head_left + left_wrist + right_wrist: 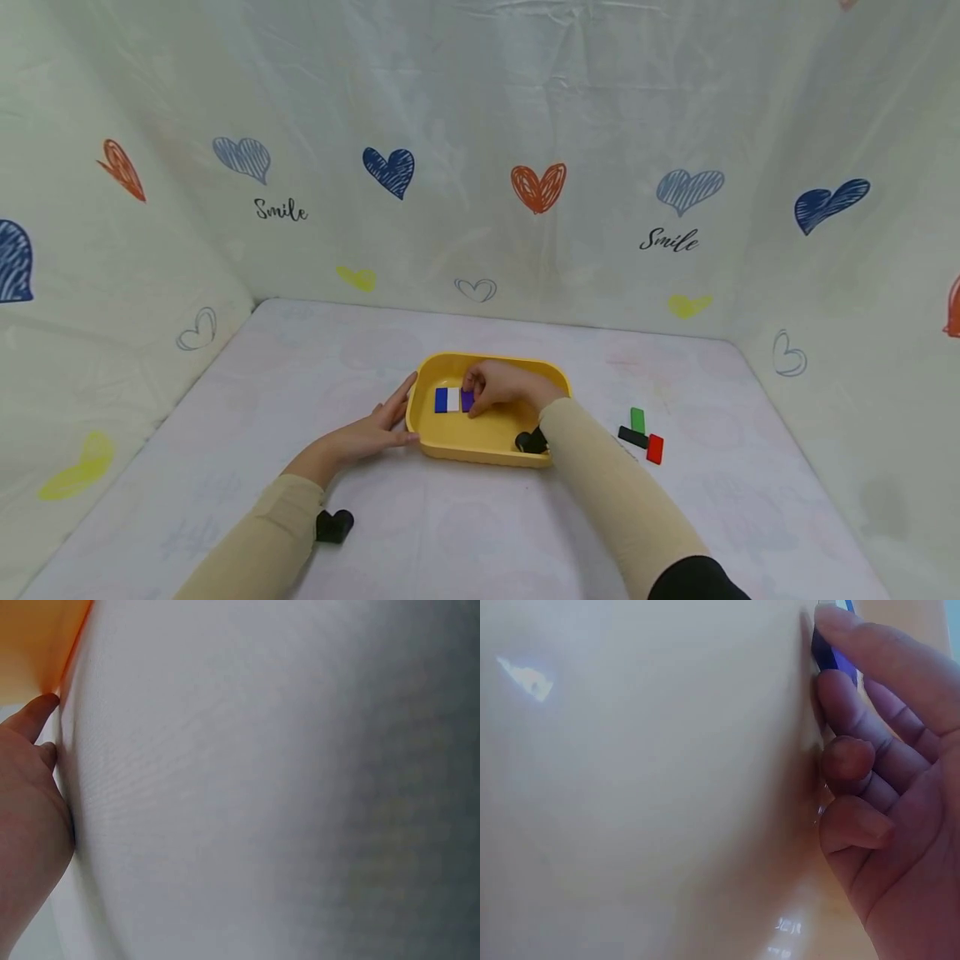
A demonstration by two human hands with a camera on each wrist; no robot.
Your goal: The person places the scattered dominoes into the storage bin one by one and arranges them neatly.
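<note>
Rectangular blocks in a shallow yellow tray (465, 455). The right hand (501, 386) pinches the purple block (468, 402) by its near and far ends; in the right wrist view the spare fingers are curled in. The purple block is low over or on the tray floor (which of the two cannot be told), just right of the white block (453, 400); a thin yellow strip appears to separate them. White lies beside the blue block (441, 400), edges aligned. The left hand (367, 435), fingers extended and thumb spread, touches the tray's left side from outside and grips nothing. Right of the tray, on the table (420, 533), lie a green block (637, 420), a black block (633, 437) and a red block (655, 449), close together.

Judged technique: the end grip suits this step, since it frees the long side that faces white. The block is best seated flat, squared to its neighbour and slid across gently, lest the aligned pair be pushed askew. The left hand should steady the tray without tilting it.
</note>
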